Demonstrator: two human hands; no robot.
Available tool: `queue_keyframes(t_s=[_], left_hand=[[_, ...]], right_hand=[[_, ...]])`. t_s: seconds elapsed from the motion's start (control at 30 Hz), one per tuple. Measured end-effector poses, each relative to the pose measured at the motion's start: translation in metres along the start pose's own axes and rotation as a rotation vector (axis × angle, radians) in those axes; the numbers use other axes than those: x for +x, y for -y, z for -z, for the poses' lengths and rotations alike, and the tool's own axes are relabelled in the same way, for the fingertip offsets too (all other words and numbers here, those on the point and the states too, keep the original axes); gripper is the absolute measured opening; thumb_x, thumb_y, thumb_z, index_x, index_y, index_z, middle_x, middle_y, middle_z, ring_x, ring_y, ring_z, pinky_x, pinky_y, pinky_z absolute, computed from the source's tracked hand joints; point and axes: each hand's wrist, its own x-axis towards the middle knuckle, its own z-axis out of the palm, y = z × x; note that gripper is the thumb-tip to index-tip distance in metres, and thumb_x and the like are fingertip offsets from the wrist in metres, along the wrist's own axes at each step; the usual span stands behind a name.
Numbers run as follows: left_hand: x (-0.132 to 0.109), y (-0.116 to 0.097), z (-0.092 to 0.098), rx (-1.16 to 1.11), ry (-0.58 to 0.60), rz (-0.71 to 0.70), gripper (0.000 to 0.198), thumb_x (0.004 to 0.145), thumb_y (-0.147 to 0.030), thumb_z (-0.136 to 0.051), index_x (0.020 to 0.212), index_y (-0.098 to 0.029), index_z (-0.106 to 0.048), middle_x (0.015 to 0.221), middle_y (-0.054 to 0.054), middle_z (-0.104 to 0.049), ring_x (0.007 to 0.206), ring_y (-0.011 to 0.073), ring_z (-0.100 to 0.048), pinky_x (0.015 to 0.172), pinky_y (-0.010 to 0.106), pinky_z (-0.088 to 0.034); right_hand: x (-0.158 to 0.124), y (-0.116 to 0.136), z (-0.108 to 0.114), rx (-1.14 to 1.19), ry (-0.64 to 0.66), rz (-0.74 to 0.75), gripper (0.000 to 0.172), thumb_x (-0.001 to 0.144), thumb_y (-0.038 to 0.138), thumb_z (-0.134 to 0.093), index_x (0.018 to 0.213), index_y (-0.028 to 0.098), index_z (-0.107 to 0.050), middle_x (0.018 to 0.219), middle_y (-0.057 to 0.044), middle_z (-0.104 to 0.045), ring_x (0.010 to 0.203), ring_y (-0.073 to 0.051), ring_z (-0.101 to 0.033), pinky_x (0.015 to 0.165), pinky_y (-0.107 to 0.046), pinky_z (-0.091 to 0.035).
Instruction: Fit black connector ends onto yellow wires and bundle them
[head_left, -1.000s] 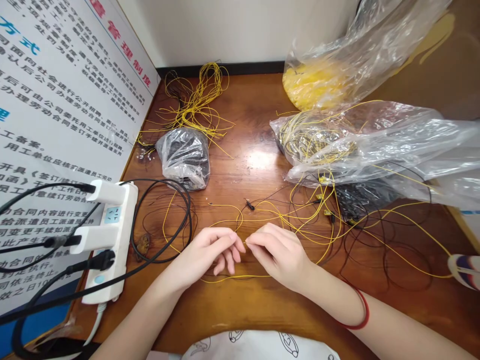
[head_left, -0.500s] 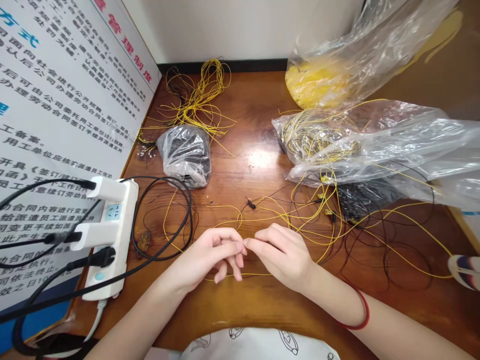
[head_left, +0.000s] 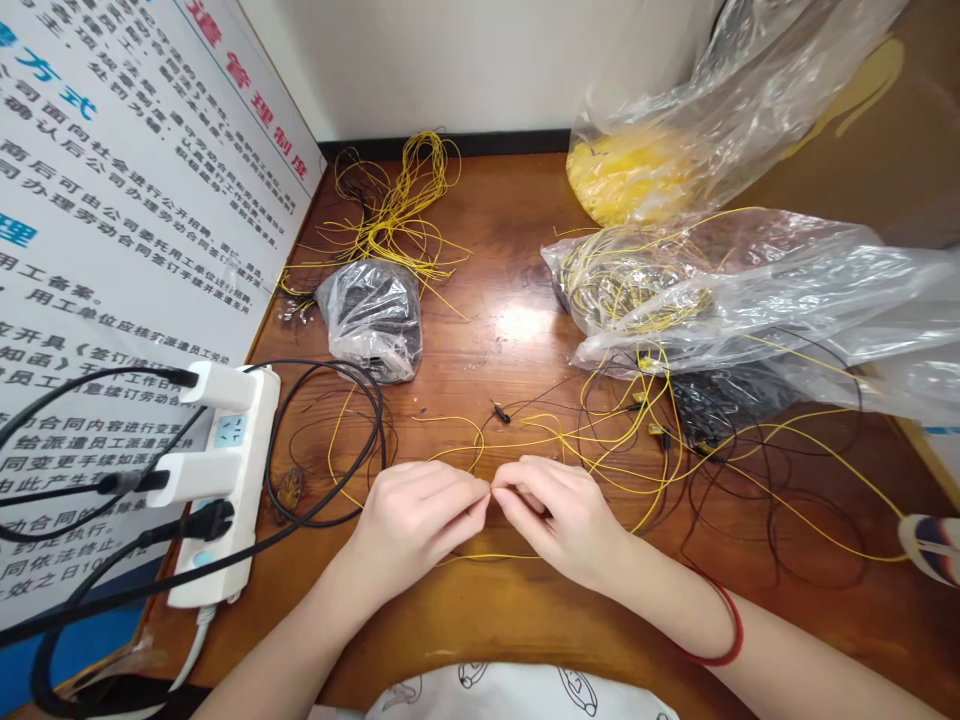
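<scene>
Cable near left hand; yellow wires seemingly tangled

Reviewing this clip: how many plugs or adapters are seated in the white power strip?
3 visible on the power strip: the upper white adapter, the lower white adapter, and the black plug below them. Others could be hidden behind these.

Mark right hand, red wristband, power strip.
Right hand (head_left: 564, 522), head view: middle of the hand.
Red wristband (head_left: 739, 629), head view: its curve at picture right.
Power strip (head_left: 252, 463), head view: white casing beside the plugs.
</scene>
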Motion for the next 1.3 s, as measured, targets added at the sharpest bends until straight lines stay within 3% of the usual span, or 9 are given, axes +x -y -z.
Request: queue_keyframes(t_s=[0.13, 0.4, 0.63, 0.77, 0.9, 1.03, 1.13, 1.23, 1.3], left_hand=[[0.001, 0.001, 0.003, -0.077, -0.002, 0.109, 0.015, 0.089, -0.017, -0.062, 0.084, -0.019, -0.076, 0.080, 0.005, -0.079, 0.070, 0.0170, -0.074, 0.070, 0.024, -0.056], [0.004, -0.005, 0.001, -0.174, -0.036, 0.244, 0.014, 0.084, -0.016, -0.063, 0.074, -0.020, -0.072, 0.070, 0.003, -0.075, 0.061, 0.0158, -0.068, 0.064, 0.025, -0.052], [0.018, 0.003, -0.006, -0.109, -0.139, 0.466, 0.013, 0.088, -0.017, -0.059, 0.098, -0.016, -0.066, 0.086, 0.005, -0.070, 0.078, 0.0179, -0.064, 0.074, 0.028, -0.050], [0.041, 0.016, -0.017, -0.077, -0.049, 0.466, 0.026, 0.082, -0.023, -0.070, 0.107, -0.016, -0.067, 0.091, 0.006, -0.067, 0.087, 0.0219, -0.062, 0.080, 0.033, -0.049], [0.057, 0.023, -0.026, -0.058, -0.006, 0.410, 0.006, 0.083, -0.019, -0.069, 0.088, -0.019, -0.073, 0.087, 0.006, -0.071, 0.088, 0.0230, -0.062, 0.082, 0.035, -0.048], [0.057, 0.024, -0.022, -0.059, -0.036, 0.345, 0.008, 0.081, -0.017, -0.069, 0.076, -0.021, -0.073, 0.079, 0.005, -0.075, 0.079, 0.0221, -0.064, 0.079, 0.036, -0.049], [0.049, 0.016, -0.015, -0.187, -0.098, 0.341, 0.004, 0.079, -0.018, -0.071, 0.077, -0.022, -0.073, 0.079, 0.005, -0.075, 0.077, 0.0209, -0.066, 0.076, 0.033, -0.052], [0.039, 0.001, -0.010, -0.505, -0.161, 0.508, 0.009, 0.076, -0.022, -0.074, 0.085, -0.020, -0.072, 0.083, 0.005, -0.075, 0.076, 0.0185, -0.070, 0.072, 0.028, -0.056], [0.034, -0.007, -0.010, -0.760, -0.185, 0.637, 0.015, 0.074, -0.024, -0.077, 0.085, -0.018, -0.069, 0.081, 0.004, -0.074, 0.079, 0.0189, -0.072, 0.069, 0.027, -0.058]], right_hand=[[0.001, -0.002, 0.001, -0.025, 0.009, -0.008, 0.013, 0.095, 0.015, -0.051, 0.085, 0.017, -0.059, 0.068, 0.001, -0.060, 0.057, -0.010, -0.052, 0.055, -0.022, -0.042], [-0.001, -0.001, -0.001, 0.031, -0.026, -0.039, 0.011, 0.093, 0.013, -0.053, 0.085, 0.017, -0.059, 0.069, 0.001, -0.058, 0.056, -0.009, -0.049, 0.055, -0.021, -0.042], [0.003, 0.001, 0.019, -0.034, -0.157, -0.053, 0.011, 0.092, 0.011, -0.053, 0.087, 0.019, -0.058, 0.069, 0.001, -0.059, 0.055, -0.009, -0.050, 0.049, -0.021, -0.040], [-0.001, 0.000, 0.041, -0.095, -0.204, -0.060, 0.013, 0.091, 0.008, -0.054, 0.087, 0.020, -0.058, 0.067, 0.002, -0.058, 0.053, -0.008, -0.050, 0.047, -0.021, -0.039], [-0.008, -0.002, 0.055, -0.110, -0.279, -0.072, 0.014, 0.089, 0.007, -0.056, 0.089, 0.021, -0.058, 0.065, 0.003, -0.054, 0.051, -0.008, -0.049, 0.045, -0.020, -0.039], [-0.009, -0.001, 0.056, -0.106, -0.294, -0.077, 0.014, 0.088, 0.008, -0.056, 0.087, 0.021, -0.059, 0.064, 0.003, -0.056, 0.051, -0.008, -0.050, 0.045, -0.021, -0.039], [-0.009, 0.003, 0.052, -0.074, -0.278, -0.073, 0.013, 0.089, 0.008, -0.055, 0.086, 0.020, -0.059, 0.067, 0.001, -0.059, 0.054, -0.009, -0.052, 0.048, -0.021, -0.043], [-0.009, 0.009, 0.042, 0.013, -0.213, -0.107, 0.012, 0.090, 0.009, -0.055, 0.087, 0.019, -0.060, 0.075, -0.002, -0.065, 0.066, -0.012, -0.061, 0.059, -0.023, -0.052], [-0.008, 0.014, 0.033, 0.129, -0.173, -0.212, 0.011, 0.091, 0.011, -0.055, 0.087, 0.019, -0.062, 0.086, -0.005, -0.068, 0.073, -0.013, -0.065, 0.058, -0.023, -0.053]])
